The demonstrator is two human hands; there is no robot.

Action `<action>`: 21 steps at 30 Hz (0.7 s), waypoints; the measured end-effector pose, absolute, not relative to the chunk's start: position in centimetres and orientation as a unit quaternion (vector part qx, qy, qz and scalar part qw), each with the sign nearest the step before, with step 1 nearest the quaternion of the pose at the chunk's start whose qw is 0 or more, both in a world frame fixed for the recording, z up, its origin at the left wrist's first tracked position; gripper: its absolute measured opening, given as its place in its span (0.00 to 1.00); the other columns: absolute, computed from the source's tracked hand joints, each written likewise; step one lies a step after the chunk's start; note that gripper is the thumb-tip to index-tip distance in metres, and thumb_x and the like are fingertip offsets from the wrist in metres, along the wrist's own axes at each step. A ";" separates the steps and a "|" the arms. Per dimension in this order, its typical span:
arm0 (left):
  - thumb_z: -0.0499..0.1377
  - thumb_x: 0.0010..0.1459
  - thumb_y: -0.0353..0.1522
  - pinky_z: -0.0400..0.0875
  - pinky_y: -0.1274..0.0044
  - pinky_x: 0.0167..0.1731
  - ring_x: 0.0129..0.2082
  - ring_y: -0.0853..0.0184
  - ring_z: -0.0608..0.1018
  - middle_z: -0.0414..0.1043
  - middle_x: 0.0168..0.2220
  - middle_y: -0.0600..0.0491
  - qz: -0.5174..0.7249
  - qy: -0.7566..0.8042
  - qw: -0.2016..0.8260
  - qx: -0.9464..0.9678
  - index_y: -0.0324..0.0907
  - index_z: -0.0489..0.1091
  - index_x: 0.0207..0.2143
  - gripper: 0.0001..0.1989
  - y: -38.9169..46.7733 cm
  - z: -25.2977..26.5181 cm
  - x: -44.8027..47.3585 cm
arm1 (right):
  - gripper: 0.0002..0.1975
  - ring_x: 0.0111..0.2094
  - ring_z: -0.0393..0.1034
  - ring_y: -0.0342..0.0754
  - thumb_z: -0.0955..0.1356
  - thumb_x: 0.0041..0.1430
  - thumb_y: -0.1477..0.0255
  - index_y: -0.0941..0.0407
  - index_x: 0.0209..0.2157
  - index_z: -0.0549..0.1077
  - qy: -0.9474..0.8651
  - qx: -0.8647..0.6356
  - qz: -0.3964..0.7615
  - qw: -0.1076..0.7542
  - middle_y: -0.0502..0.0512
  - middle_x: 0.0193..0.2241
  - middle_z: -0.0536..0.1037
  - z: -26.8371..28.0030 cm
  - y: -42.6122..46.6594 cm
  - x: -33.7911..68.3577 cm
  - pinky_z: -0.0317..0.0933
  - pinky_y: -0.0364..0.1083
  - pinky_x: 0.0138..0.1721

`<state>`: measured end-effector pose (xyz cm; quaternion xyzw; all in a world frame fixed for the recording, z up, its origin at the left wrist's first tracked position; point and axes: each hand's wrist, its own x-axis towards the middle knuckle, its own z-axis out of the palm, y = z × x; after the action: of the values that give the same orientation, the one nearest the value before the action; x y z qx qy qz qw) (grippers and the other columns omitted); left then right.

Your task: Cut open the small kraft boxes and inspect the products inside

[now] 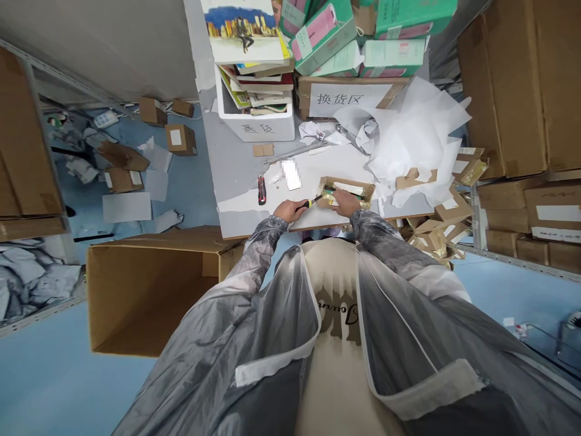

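The left hand point(290, 210) keeps its grip clamped on a yellow-and-black utility knife point(312, 201), whose long axis points right toward the small open brown cardboard box point(347, 191) just beside it. The right hand point(347, 202) rests on that box, grip pressed flat. A red-handled tool point(262, 189) lies left on the white desk point(236, 175); crumpled white paper point(417, 145) lies beyond the box.

I'm wearing a mottled grey jacket point(254, 315) with white trim; my left hand point(290, 210) is gripping a yellow-and-black tool point(312, 201), my right hand point(347, 203) is resting on a brown cardboard box point(347, 192) showing gold inside, on a grey-white surface point(236, 175)
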<state>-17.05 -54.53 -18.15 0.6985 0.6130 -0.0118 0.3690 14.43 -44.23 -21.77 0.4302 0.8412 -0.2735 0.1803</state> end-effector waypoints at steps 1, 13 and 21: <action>0.60 0.86 0.40 0.87 0.65 0.63 0.60 0.45 0.94 0.93 0.65 0.42 -0.009 0.611 0.374 0.697 0.48 0.81 0.83 0.30 -54.7 -18.3 -17.2 | 0.36 0.89 0.63 0.74 0.80 0.76 0.72 0.62 0.79 0.75 0.842 0.426 -0.279 0.178 0.78 0.90 0.64 -22.1 -44.3 14.6 0.68 0.69 0.88; 0.63 0.85 0.40 0.87 0.68 0.58 0.51 0.49 0.95 0.96 0.54 0.41 0.070 0.655 0.421 0.623 0.46 0.85 0.80 0.28 -53.7 -18.9 -13.4 | 0.34 0.92 0.57 0.76 0.83 0.75 0.71 0.60 0.77 0.80 0.861 0.376 -0.285 0.192 0.77 0.90 0.62 -22.7 -42.9 15.1 0.59 0.72 0.92; 0.61 0.86 0.39 0.81 0.76 0.29 0.26 0.65 0.84 0.94 0.43 0.48 0.141 0.672 0.552 0.473 0.45 0.86 0.78 0.27 -50.4 -18.0 -13.7 | 0.42 0.89 0.66 0.72 0.81 0.75 0.71 0.54 0.85 0.74 0.847 0.406 -0.294 0.178 0.71 0.91 0.64 -21.6 -43.4 15.1 0.63 0.73 0.90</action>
<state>-13.73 -50.39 -18.02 0.4732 0.6722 0.1414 0.5515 15.10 -43.43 -21.59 0.4060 0.8467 -0.2942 0.1784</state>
